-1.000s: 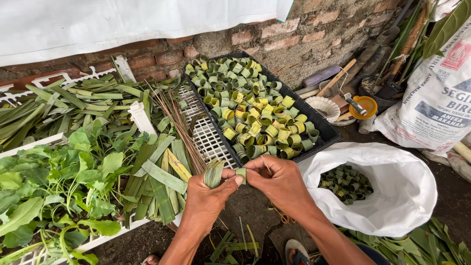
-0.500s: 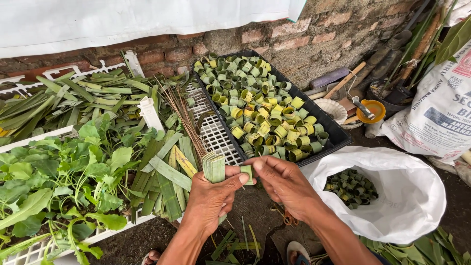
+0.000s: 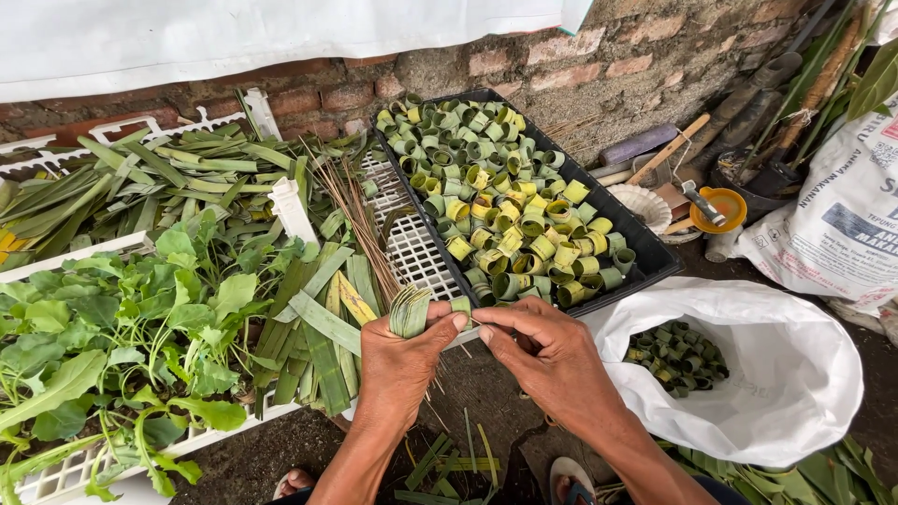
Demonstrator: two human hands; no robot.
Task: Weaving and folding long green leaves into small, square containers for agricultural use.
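Nearest, underfoot: cut leaf scraps (image 3: pixel 449 463) on bare ground and the tip of a sandal (image 3: pixel 571 472). Just above, clamps a fanned bundle of leaf strips (image 3: pixel 409 311) in the curled left hand (image 3: pixel 398 360), thumb pressed across the stems. Pinches a small rolled leaf ring (image 3: pixel 460 307) between that thumb and the closed fingertips of the right hand (image 3: pixel 552 360), right over the near lip of the white slatted crate (image 3: pixel 421 252). Compared with a second ago, holds both hands a little higher and tighter together, with the roll looking more snugly closed, so probably near done with this piece. Little slack on the left: crate edge, loose flat strips, thin brown sticks (image 3: pixel 360 220) and leafy greens (image 3: pixel 140 318) crowding close. More room to the right, toward the open white bag (image 3: pixel 795 393) with a few dark rings at its bottom. Just beyond the hands, a raised black tray (image 3: pixel 645 252) heaped with finished rings (image 3: pixel 505 187), its corner rim near the right knuckles. Farther back, long leaf blades (image 3: pixel 168 178), an orange bowl (image 3: pixel 716 208), and the brick wall (image 3: pixel 561 65) closing off everything behind.
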